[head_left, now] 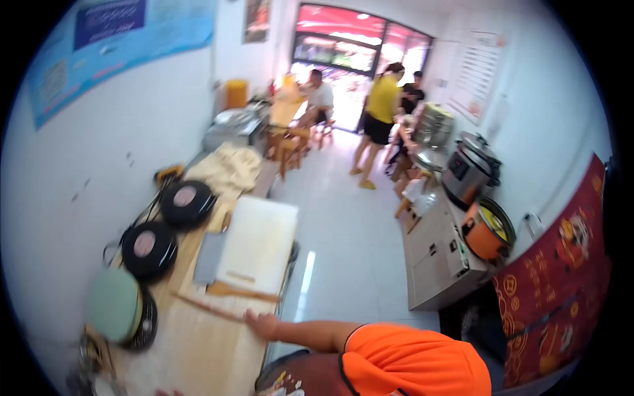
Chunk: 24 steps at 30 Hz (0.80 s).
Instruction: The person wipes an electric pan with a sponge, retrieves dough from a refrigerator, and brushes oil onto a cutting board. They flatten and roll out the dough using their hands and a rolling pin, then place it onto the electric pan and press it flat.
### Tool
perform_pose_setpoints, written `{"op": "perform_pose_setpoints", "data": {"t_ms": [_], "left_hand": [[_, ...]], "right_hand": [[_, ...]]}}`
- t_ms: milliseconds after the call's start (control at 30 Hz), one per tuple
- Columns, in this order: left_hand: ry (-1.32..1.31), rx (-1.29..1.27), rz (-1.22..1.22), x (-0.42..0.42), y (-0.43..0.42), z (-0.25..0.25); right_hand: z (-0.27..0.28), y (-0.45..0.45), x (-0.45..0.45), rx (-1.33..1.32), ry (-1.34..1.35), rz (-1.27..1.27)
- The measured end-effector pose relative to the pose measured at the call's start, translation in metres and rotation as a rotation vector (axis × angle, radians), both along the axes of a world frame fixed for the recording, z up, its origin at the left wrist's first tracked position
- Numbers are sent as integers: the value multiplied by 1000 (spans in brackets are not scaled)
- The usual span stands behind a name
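My right hand (pixel 261 326), at the end of an orange sleeve, reaches over the edge of the wooden worktop (pixel 205 356). Its fingers are closed around the near end of a thin wooden rolling pin (pixel 208 306), which lies slantwise above the wood. Just beyond it are a wooden paddle-like tool (pixel 241 290), a white cutting board (pixel 259 244) and a wide grey blade (pixel 210 257). Of my left hand (pixel 169 393) only a sliver of the fingers shows at the bottom edge, so its grip is hidden.
Two round black appliances (pixel 150 251) and a green round lid (pixel 113 305) line the wall side. A cream cloth (pixel 228 168) lies farther back. Across the aisle, a cabinet (pixel 432 264) carries a steel cooker (pixel 470 168) and an orange pot (pixel 487 231). Several people are near the doorway.
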<state>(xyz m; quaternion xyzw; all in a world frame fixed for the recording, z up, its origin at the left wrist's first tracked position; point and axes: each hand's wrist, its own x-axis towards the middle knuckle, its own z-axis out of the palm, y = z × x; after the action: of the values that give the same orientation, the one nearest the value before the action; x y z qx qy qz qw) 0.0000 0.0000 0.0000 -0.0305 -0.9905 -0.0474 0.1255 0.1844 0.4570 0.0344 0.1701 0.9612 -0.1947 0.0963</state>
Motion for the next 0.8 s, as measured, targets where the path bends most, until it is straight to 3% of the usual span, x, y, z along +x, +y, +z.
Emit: {"op": "perform_pose_setpoints", "data": {"t_ms": [33,100,133,167,200,233,267,367,400,433,500,633,700,800], "left_hand": [[-130,-16,-41,-9,-27,-12],[-281,-13,-99,4,-63,-13],[-273,72,-183,35,-67,31],[-224,106,-296,42,-33,102],[-44,133,-375,36,26,122],[105,108,-371,32,33,138],[223,14,-292,33,19,144],[258,113,195,44,-25,126],[135,105,287,43,-57,99],[-43,-37,328,85,-21,162],[-354,-75,392,132,-36,141],[-218,-237,361,112,-80,90],[-69,-181,334,98,-95,74],[11,338,363,75,-105,75]], "right_hand": [[11,-19,3,-190,-59,-123],[24,-24,15,-179,-174,5],[0,-39,31,36,-51,93],[44,-32,26,-111,-141,-12],[50,15,2,-10,-138,48],[66,16,-2,278,-47,174],[70,12,-3,331,-51,156],[64,-19,-21,391,-53,164],[52,-35,-24,415,-21,187],[69,5,9,316,-37,229],[54,0,41,341,-52,253],[58,5,16,352,-30,243],[61,9,7,361,-23,242],[64,5,3,351,-43,228]]}}
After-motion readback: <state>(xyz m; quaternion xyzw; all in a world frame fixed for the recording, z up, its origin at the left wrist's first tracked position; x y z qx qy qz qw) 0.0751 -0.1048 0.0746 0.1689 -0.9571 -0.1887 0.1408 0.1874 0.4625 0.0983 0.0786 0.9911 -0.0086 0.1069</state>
